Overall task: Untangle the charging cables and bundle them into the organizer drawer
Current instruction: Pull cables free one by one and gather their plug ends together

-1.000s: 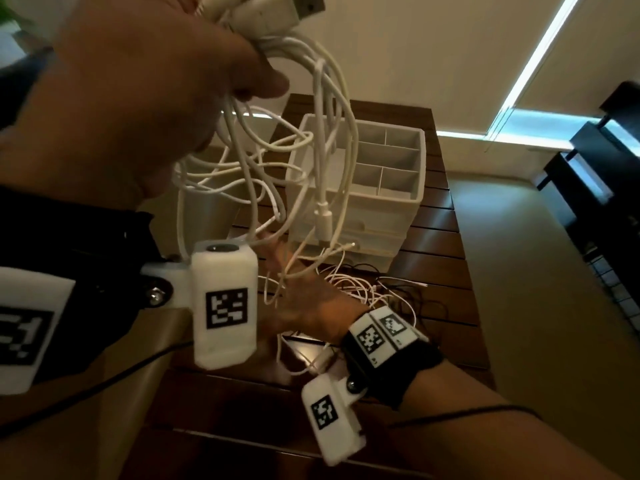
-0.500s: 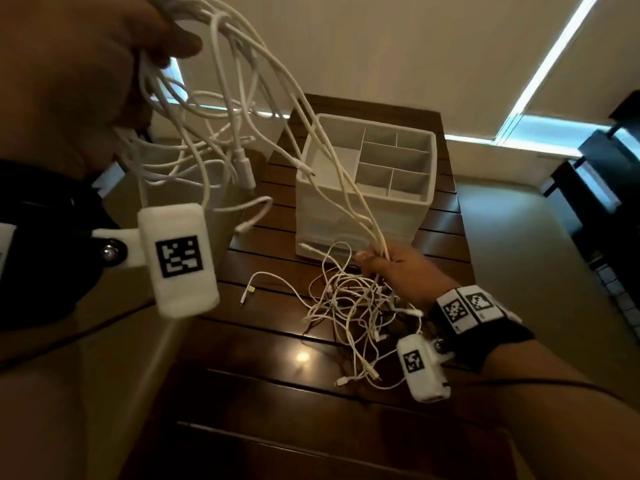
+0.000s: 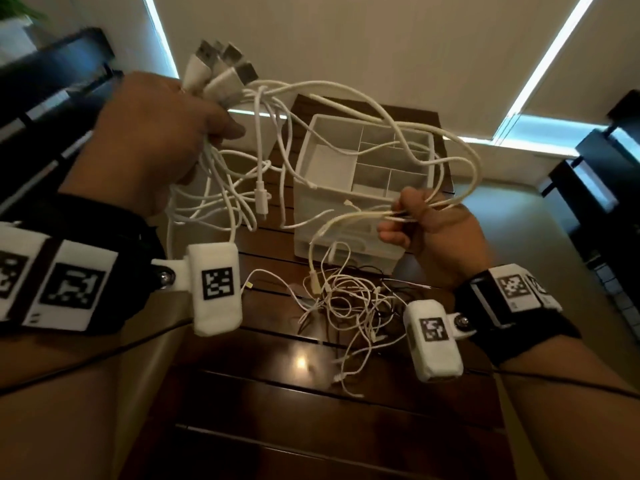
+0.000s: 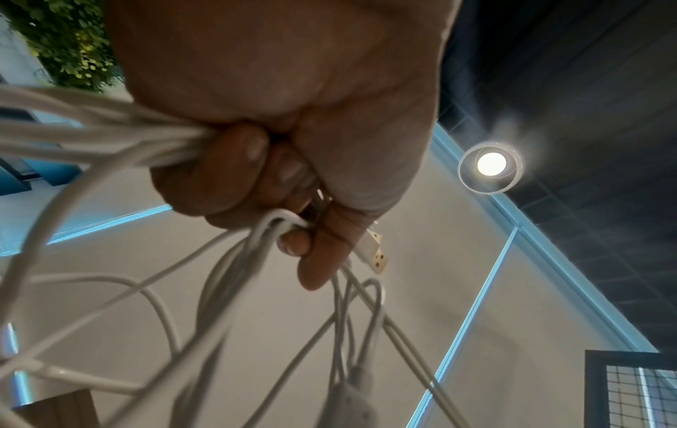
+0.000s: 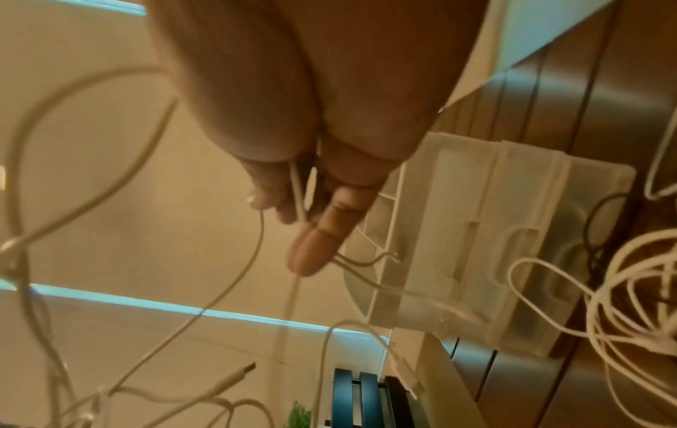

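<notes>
My left hand point(image 3: 149, 140) is raised at the left and grips a bunch of white charging cables point(image 3: 263, 140), their USB plugs point(image 3: 221, 71) sticking up past the fingers. In the left wrist view the fingers point(image 4: 234, 162) curl round the cable bunch point(image 4: 91, 139). Loops of these cables arc over the white organizer point(image 3: 360, 188) to my right hand point(image 3: 426, 226), which pinches a few strands in front of it; the right wrist view shows a strand point(image 5: 296, 188) between the fingers. A thinner tangle of white and black cables point(image 3: 349, 306) lies on the table below.
The organizer has open divided compartments on top and a drawer front point(image 5: 472, 260) below. It stands on a dark wooden slatted table point(image 3: 311, 410). A white box point(image 3: 256, 133) sits behind the left hand. Dark furniture point(image 3: 602, 168) stands at the right.
My right hand has risen off the table with strands pinched, pulling loops out to the right. The left hand has shifted right and lower, its plugs now showing above it.
</notes>
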